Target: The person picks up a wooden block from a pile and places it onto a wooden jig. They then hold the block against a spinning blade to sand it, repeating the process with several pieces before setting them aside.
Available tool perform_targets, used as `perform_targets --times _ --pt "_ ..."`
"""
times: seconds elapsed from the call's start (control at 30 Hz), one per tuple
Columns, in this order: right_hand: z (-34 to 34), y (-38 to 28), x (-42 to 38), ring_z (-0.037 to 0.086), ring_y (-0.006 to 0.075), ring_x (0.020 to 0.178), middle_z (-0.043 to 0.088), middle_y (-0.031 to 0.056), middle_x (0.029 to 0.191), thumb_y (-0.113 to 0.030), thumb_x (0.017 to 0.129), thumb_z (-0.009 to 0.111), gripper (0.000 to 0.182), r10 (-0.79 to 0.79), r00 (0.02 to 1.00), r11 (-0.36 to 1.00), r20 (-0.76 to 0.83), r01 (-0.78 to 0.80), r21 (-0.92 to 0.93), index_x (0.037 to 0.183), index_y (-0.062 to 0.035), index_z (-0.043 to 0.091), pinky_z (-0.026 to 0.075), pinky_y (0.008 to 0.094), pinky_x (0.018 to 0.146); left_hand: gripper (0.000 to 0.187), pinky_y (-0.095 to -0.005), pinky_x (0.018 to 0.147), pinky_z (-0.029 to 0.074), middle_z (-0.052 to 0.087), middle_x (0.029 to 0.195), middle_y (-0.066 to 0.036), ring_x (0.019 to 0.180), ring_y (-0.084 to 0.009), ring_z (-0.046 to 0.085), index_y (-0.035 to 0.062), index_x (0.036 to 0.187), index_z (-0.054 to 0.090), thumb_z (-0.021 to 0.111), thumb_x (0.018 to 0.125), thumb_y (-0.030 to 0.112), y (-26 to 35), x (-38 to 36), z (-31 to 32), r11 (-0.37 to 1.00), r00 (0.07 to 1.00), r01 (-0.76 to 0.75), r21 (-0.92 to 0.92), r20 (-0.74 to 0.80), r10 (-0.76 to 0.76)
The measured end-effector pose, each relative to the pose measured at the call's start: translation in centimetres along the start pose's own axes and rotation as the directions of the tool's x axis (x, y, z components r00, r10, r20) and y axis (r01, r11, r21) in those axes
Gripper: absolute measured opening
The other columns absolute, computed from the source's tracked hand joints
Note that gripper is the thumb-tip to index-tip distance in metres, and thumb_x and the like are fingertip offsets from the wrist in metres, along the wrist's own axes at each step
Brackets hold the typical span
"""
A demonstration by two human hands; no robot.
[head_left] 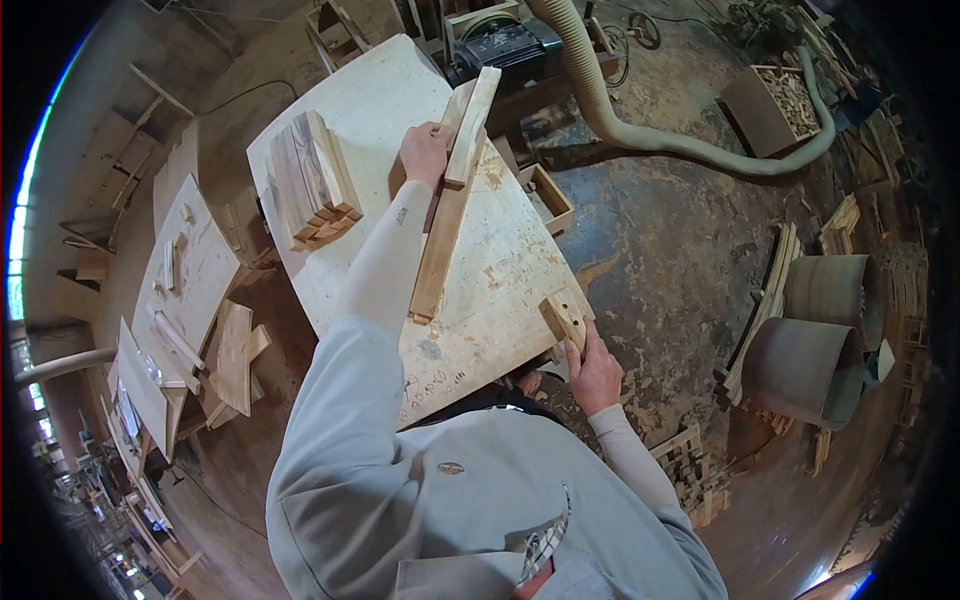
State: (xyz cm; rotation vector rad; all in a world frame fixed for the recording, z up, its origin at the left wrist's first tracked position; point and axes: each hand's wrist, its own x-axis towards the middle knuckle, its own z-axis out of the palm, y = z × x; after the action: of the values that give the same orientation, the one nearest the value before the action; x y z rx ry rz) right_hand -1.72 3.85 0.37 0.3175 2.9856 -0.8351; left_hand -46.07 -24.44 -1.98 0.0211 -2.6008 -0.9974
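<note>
2 long pale wood strips (452, 190) overlapping on tabletop, short block (563, 318) at edge

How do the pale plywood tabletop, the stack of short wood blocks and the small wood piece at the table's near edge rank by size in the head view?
1. Pale plywood tabletop
2. Stack of short wood blocks
3. Small wood piece, in the right hand

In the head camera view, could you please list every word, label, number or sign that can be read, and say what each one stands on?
None can be read.
Dark pencil-like scribbles on the near edge of the worktable: too blurred to read.
Small mark on the sleeve of the left hand: too small to read.
Small oval emblem on the grey top: unreadable.
The wooden strips and the wood piece in the right hand show no writing.
</note>
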Motion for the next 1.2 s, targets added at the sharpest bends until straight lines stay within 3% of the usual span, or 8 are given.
perform_targets --times 0.27,0.33,0.47,0.6,0.8,0.97,1.03,1.2 --pt "0.8 0.7 0.0 0.078 0.043 0.097 0.076 0.025 0.127 -0.033 0.111 0.064 0.06 0.015 1.0 1.0 0.017 -0.015 0.01 0.163 -0.0069 0.049 0.062 0.0519 0.082 0.033 -0.0487 0.094 0.059 0.083 0.104 -0.019 0.103 -0.0387 0.077 0.0081 0.109 0.085 0.08 0.096 0.038 1.2 0.5 -0.3 0.998 0.999 0.045 0.052 -0.001 -0.045" --pt "1.8 1.3 0.0 0.077 0.0435 0.092 0.076 0.0239 0.123 -0.033 0.11 0.065 0.061 -0.03 0.999 0.999 -0.042 0.031 0.009 0.162 -0.0067 0.05 0.062 0.0522 0.079 0.031 -0.051 0.1 0.057 0.079 0.113 -0.022 0.113 -0.0406 0.073 0.0108 0.108 0.085 0.08 0.095 0.038 1.5 0.5 -0.6 0.996 0.995 0.088 0.017 0.049 -0.088" --pt "3.0 2.0 0.0 0.076 0.0438 0.086 0.076 0.0226 0.117 -0.034 0.11 0.066 0.06 -0.095 0.986 0.995 -0.134 0.095 -0.003 0.161 -0.0061 0.051 0.062 0.0521 0.075 0.031 -0.0508 0.1 0.057 0.079 0.114 -0.022 0.114 -0.0405 0.073 0.0107 0.107 0.084 0.08 0.095 0.038 1.6 0.4 -0.9 0.998 0.997 0.066 -0.006 0.039 -0.066" --pt "3.5 2.2 0.1 0.076 0.0434 0.086 0.076 0.0226 0.117 -0.035 0.11 0.065 0.06 -0.075 0.99 0.997 -0.119 0.073 -0.016 0.161 -0.0063 0.05 0.062 0.0523 0.075 0.031 -0.0503 0.098 0.057 0.08 0.111 -0.021 0.111 -0.04 0.074 0.0103 0.105 0.085 0.08 0.095 0.04 2.0 0.5 -1.1 0.999 0.999 0.037 0.014 0.004 -0.037" --pt "3.7 1.9 0.0 0.076 0.0451 0.088 0.076 0.0238 0.118 -0.037 0.112 0.062 0.06 -0.067 0.988 0.998 -0.137 0.065 -0.021 0.162 -0.0065 0.049 0.062 0.0537 0.077 0.032 -0.0501 0.098 0.058 0.081 0.109 -0.021 0.11 -0.0401 0.075 0.0112 0.104 0.086 0.081 0.096 0.042 2.1 0.4 -0.9 0.999 0.999 0.028 0.033 -0.023 -0.027" --pt "3.2 1.3 -0.2 0.077 0.0466 0.099 0.075 0.0266 0.127 -0.039 0.111 0.062 0.062 -0.033 0.993 0.999 -0.113 0.034 0.0 0.162 -0.0064 0.048 0.062 0.0543 0.083 0.03 -0.0501 0.099 0.058 0.08 0.113 -0.019 0.112 -0.0391 0.074 0.0104 0.105 0.084 0.08 0.095 0.039 2.8 0.3 -1.5 0.999 1.0 0.025 0.047 -0.014 -0.024" --pt "2.9 1.0 -0.4 0.077 0.0461 0.101 0.075 0.0265 0.128 -0.039 0.111 0.061 0.062 -0.02 0.994 1.0 -0.106 0.021 0.003 0.162 -0.0069 0.048 0.062 0.0544 0.085 0.03 -0.0503 0.1 0.058 0.08 0.113 -0.019 0.113 -0.0385 0.074 0.0109 0.106 0.084 0.08 0.097 0.04 3.2 0.2 -1.9 0.995 0.995 0.091 0.031 0.033 -0.092" --pt "3.1 1.6 -0.4 0.077 0.0447 0.103 0.076 0.0241 0.128 -0.041 0.112 0.06 0.06 -0.028 0.989 1.0 -0.144 0.029 0.002 0.162 -0.0102 0.05 0.062 0.0545 0.086 0.031 -0.051 0.1 0.058 0.08 0.116 -0.018 0.116 -0.0381 0.074 0.0118 0.11 0.084 0.078 0.098 0.04 3.1 0.3 -1.2 0.996 0.998 0.067 0.062 -0.007 -0.066"
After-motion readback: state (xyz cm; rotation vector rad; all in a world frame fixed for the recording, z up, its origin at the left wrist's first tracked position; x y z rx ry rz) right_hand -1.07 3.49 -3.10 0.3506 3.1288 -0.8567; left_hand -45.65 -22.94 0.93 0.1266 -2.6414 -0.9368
